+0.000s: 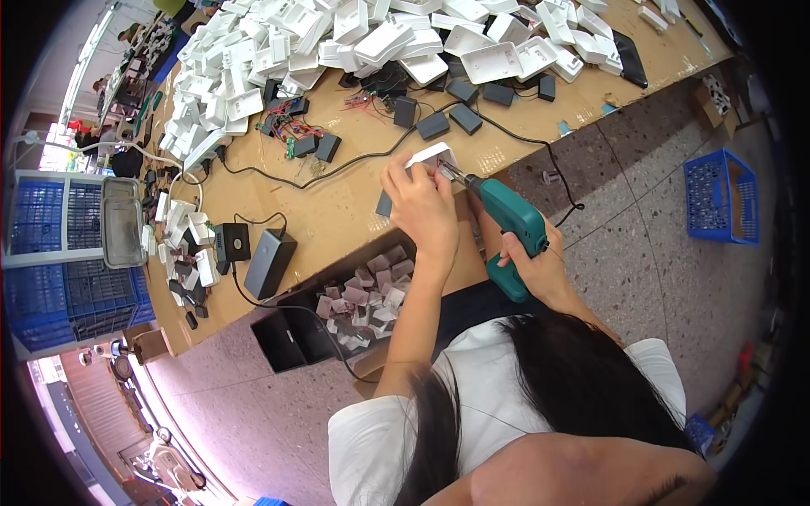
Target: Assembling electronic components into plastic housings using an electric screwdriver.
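Observation:
My left hand (422,201) grips a small white plastic casing (433,154) just above the table's near edge. In my right hand (542,268) is a green cordless screwdriver (512,212), held by its handle. Its tip points left and reaches the inside of the casing; whether it touches a screw is too small to tell. A dark grey block (384,203) lies partly hidden behind my left hand. Beyond my hands, several small black boxes (433,126) and loose circuit boards with red wires (291,126) rest on the table.
White casings (371,42) are heaped along the far side of the cardboard-covered table (337,198). A black cable (346,158) crosses it. A tall black box (270,263) stands at the left. Below are a black bin (291,333) and many white pieces (363,299); a blue basket (709,228) sits right.

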The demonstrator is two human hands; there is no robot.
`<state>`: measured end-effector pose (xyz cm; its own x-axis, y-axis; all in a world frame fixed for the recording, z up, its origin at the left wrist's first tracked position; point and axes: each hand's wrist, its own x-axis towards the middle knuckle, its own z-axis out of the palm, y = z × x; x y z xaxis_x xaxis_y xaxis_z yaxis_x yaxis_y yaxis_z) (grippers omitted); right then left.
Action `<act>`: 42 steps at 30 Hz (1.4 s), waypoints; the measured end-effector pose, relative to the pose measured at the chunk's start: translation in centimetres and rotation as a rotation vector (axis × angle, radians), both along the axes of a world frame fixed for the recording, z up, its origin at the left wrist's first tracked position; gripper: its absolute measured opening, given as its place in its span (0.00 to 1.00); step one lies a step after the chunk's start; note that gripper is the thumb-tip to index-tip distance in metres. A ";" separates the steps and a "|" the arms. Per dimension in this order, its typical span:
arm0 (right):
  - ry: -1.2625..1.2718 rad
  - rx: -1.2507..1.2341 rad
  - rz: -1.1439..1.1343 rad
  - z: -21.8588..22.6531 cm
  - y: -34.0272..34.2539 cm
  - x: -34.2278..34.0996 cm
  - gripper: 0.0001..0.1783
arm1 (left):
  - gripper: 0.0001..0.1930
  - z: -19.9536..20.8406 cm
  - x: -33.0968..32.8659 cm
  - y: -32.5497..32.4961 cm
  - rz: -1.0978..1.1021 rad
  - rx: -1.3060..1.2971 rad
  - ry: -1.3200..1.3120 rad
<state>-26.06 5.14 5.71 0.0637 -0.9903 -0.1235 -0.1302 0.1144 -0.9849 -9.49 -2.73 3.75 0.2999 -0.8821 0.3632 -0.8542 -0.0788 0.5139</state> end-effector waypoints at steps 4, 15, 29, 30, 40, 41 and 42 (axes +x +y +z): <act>-0.005 0.014 -0.023 0.3 0.0 0.4 0.13 | 0.05 -0.2 0.2 0.0 0.000 -0.010 -0.011; -0.016 0.022 -0.042 0.1 0.0 1.2 0.10 | 0.05 -0.5 0.5 -0.2 0.022 -0.001 -0.009; 0.012 -0.078 -0.063 -0.7 0.6 1.6 0.13 | 0.05 -0.3 0.2 -0.1 0.043 0.021 -0.010; 0.011 -0.071 -0.059 -0.7 0.7 1.6 0.13 | 0.05 -0.3 0.2 -0.1 0.044 0.019 -0.012; -0.027 -0.108 -0.052 -0.5 1.2 1.6 0.15 | 0.05 0.4 0.1 0.5 0.032 0.026 0.001; -0.028 -0.108 -0.048 -0.5 1.2 1.6 0.15 | 0.05 0.4 0.2 0.5 0.028 0.029 -0.001; -0.042 -0.118 -0.058 -0.4 1.3 1.9 0.15 | 0.05 0.5 0.4 0.5 0.027 0.031 -0.004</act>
<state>-24.21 6.43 5.27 0.0083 -1.0000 -0.0046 -0.0848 0.0039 -0.9964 -9.14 -2.23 4.27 0.3225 -0.8846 0.3369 -0.8537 -0.1181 0.5072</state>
